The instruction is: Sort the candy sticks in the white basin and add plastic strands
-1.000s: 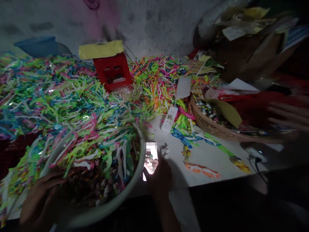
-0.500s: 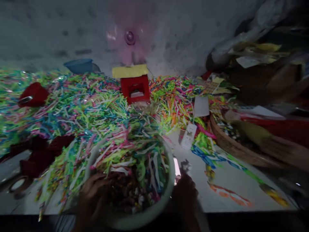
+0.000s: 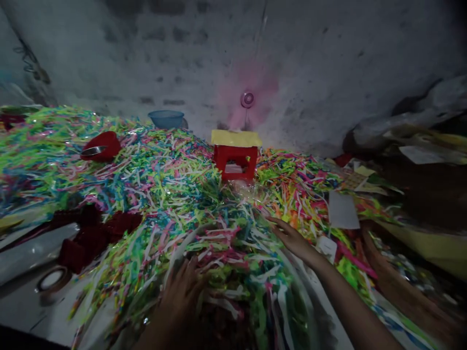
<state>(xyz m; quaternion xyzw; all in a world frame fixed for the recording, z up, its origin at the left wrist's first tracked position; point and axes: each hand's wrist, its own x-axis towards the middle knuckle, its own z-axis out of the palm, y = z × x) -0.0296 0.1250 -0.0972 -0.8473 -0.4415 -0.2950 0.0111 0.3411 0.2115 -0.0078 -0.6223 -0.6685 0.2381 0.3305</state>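
A wide pale tub [image 3: 304, 287] stands before me, heaped with colourful plastic strips [image 3: 226, 238] and small dark pieces lower down. My left hand [image 3: 182, 287] rests at the tub's left side, fingers apart over the strips. Beyond the tub's right rim my right hand [image 3: 290, 238] reaches forward, its fingers stretched out beside the strips at the pile's near edge. I see nothing held in either hand.
A large strip pile [image 3: 164, 170] covers the table's back. On it stand a red stool [image 3: 237, 158] with a yellow top, a red bowl [image 3: 102, 146] and a blue basin [image 3: 166, 119]. A pink fan [image 3: 247, 99] spins behind. At right sits a round basket [image 3: 386, 272].
The view has shifted left and closer over the tub. My right hand has let go of a small object and moved forward to the strips. My left hand stays by the tub's left side.
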